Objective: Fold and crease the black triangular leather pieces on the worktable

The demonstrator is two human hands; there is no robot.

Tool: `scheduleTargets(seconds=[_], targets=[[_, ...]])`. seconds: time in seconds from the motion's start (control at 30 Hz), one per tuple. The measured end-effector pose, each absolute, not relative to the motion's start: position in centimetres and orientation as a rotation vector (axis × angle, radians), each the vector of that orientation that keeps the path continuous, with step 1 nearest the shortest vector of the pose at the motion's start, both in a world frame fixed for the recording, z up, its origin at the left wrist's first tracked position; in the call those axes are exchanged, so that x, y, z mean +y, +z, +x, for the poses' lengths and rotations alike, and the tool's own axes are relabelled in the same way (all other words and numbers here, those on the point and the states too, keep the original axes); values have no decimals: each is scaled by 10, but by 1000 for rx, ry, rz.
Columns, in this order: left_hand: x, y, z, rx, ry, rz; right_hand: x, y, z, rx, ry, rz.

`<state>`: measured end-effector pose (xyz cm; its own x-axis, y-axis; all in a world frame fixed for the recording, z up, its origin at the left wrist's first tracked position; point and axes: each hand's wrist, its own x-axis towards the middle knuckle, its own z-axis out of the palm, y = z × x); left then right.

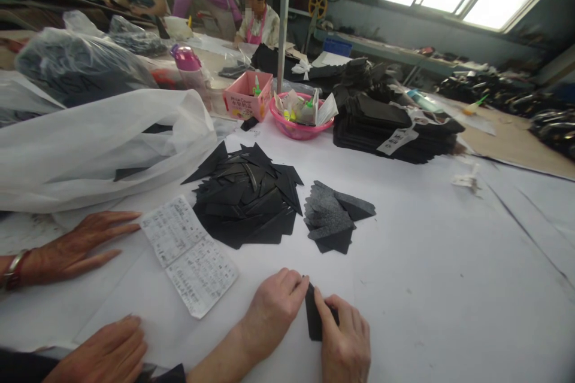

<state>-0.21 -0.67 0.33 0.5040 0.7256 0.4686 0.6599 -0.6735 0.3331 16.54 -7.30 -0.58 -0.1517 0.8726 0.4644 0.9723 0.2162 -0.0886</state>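
My left hand (274,310) and my right hand (345,341) meet at the table's near edge. Both are closed in a pinch on one small black cut piece (313,318), which rests on the white table cover (426,287). Just beyond my hands lies a heap of black triangular pieces (247,200). To its right is a smaller stack of grey felt-like pieces (330,218). A sheet of paper with handwritten notes (188,254) lies to the left of my left hand.
Another person's two hands lie flat at the left, one with a bracelet (74,248), one nearer (105,353). A large white plastic bag (99,143), a pink box (247,96), a pink bowl (300,119) and stacked black material (395,125) stand behind. People work at the far end.
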Motion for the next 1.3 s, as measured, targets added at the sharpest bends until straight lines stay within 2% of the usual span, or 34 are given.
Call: scheduleTargets(seconds=[0.67, 1.3], targets=[[-8, 4, 0, 1273, 858, 2590, -56, 16, 173, -2270, -65, -1718], [-15, 6, 2, 1344, 795, 2651, -58, 15, 169, -2269, -183, -1726]])
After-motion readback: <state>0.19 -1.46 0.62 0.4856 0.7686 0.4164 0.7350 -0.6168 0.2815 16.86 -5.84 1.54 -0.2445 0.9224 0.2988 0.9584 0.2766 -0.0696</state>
